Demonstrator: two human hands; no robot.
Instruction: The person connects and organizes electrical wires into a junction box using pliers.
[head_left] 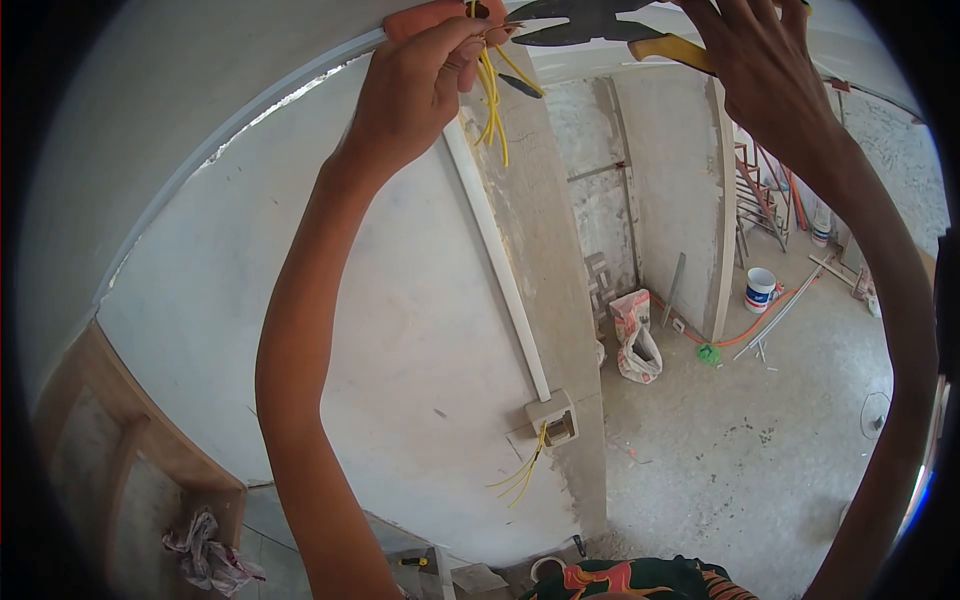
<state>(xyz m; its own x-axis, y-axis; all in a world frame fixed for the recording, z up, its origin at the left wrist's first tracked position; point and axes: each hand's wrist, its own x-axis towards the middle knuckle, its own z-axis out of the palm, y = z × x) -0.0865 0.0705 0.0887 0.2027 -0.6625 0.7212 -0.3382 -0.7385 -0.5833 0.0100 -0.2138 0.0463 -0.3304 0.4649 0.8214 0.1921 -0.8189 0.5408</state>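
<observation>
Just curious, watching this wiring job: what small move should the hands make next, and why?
Probably ease the pliers onto the yellow wires. The left hand pinches the wires just under the orange piece, the right hand grips the pliers, and their tip points toward the wires, close beside the fingers.

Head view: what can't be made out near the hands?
All in the head view:
- Wires: top ends hidden under the left hand.
- Pliers: handles covered by the right hand, head cut by the top edge.
- Orange piece: cut by the top edge; kind unclear.
- Bucket: label too small to read.
</observation>
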